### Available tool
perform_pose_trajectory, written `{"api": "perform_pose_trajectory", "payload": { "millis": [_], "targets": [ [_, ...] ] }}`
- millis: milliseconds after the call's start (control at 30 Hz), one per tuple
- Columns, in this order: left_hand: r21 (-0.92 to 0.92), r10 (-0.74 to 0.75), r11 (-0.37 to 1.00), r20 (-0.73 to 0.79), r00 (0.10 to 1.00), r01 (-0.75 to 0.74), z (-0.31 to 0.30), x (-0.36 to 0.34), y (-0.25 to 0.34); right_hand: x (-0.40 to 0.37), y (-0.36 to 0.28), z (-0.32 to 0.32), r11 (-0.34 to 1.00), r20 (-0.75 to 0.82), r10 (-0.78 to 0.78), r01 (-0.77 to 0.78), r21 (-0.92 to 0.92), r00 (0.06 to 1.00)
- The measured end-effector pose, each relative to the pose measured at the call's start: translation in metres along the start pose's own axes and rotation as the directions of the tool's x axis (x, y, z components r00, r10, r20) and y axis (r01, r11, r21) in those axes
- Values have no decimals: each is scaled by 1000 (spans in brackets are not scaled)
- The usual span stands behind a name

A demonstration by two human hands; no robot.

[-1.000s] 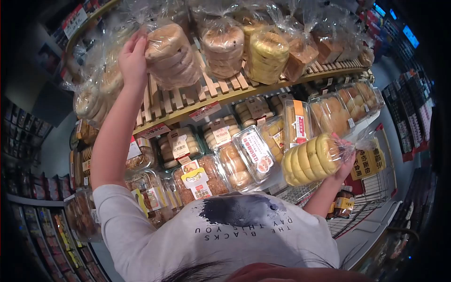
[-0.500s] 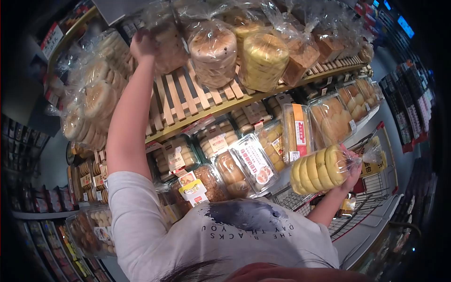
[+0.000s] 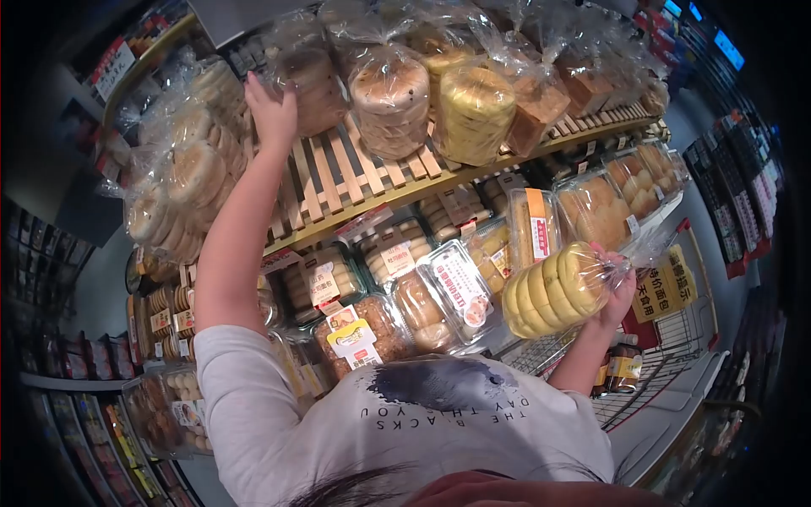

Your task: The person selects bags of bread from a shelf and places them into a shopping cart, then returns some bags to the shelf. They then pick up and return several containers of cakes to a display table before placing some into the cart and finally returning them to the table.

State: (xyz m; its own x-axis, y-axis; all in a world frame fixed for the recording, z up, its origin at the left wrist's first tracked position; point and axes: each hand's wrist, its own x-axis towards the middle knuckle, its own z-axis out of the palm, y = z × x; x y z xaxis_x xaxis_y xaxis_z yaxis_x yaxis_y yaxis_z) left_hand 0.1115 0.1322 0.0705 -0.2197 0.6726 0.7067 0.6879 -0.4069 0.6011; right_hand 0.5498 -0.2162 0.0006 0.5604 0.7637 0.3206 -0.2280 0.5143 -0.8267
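Left shelves (image 3: 46, 241) blurred, gray panel (image 3: 232, 19) cut off

"What's on the slatted wooden shelf (image 3: 334, 173) in front of you?"

"On my shelf I see a shaded bagged loaf (image 3: 311, 91), then a speckled pale loaf (image 3: 390, 106), a yellow loaf (image 3: 475, 114) just beside it, and brown loaves (image 3: 545, 108) further right, all in clear bags."

"And the tier below?"

"I see clear-boxed breads (image 3: 397, 253) there, packed close together."

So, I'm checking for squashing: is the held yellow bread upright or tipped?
Tipped: the yellow bread is sideways, its gathered bag neck in the right hand.
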Motion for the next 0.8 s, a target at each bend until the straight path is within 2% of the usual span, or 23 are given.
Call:
{"api": "perform_pose_trajectory", "payload": {
  "millis": [67, 133, 167, 233, 267, 300, 333, 367, 433, 467, 500, 567, 700, 733, 800],
  "targets": [
    [30, 22, 999, -2, 1000, -22, -13, -26, 14, -1, 1, 8, 1000, 32, 7, -8, 13, 999],
    [-103, 103, 990, 102, 989, -93, -31, -67, 39, -4, 1, 21, 998, 58, 43, -46, 38, 997],
    [-137, 125, 986, 266, 956, -91, -44, -90, 55, -6, -5, 39, 992, 68, 101, -106, 66, 993],
    [-252, 189, 966, 563, 804, -50, -70, -140, 93, -8, -6, 67, 978, 106, 165, -176, 109, 981],
    [-317, 222, 948, 740, 635, 38, -87, -159, 115, -8, -1, 75, 973, 137, 176, -193, 124, 975],
    [-364, 342, 930, 802, 490, -54, -98, -179, 126, -12, -5, 94, 952, 122, 250, -267, 151, 961],
    [-394, 352, 919, 839, 414, 17, -110, -200, 139, -15, -7, 110, 952, 177, 237, -265, 154, 955],
    [-390, 330, 913, 879, 344, 120, -118, -218, 145, -17, 0, 117, 950, 125, 264, -280, 140, 956],
    [-447, 304, 814, 872, 383, 371, -126, -253, 154, -27, -2, 140, 898, 150, 356, -382, 219, 923],
    [-462, 265, 791, 849, 456, 401, -131, -262, 161, -33, -4, 152, 886, 162, 361, -392, 250, 919],
    [-464, 230, 754, 850, 474, 465, -134, -266, 163, -38, -7, 161, 871, 179, 365, -403, 279, 913],
    [-468, 153, 664, 848, 507, 583, -141, -274, 164, -46, -8, 167, 879, 207, 379, -421, 224, 902],
    [-519, 154, 639, 810, 566, 568, -157, -291, 159, -55, -13, 171, 911, 327, 387, -412, 6, 862],
    [-509, 143, 657, 809, 570, 557, -161, -295, 157, -59, -21, 170, 925, 433, 361, -377, -51, 826],
    [-491, 110, 537, 847, 520, 686, -166, -299, 155, -63, -26, 167, 924, 507, 380, -334, -185, 774]
  ]
}}
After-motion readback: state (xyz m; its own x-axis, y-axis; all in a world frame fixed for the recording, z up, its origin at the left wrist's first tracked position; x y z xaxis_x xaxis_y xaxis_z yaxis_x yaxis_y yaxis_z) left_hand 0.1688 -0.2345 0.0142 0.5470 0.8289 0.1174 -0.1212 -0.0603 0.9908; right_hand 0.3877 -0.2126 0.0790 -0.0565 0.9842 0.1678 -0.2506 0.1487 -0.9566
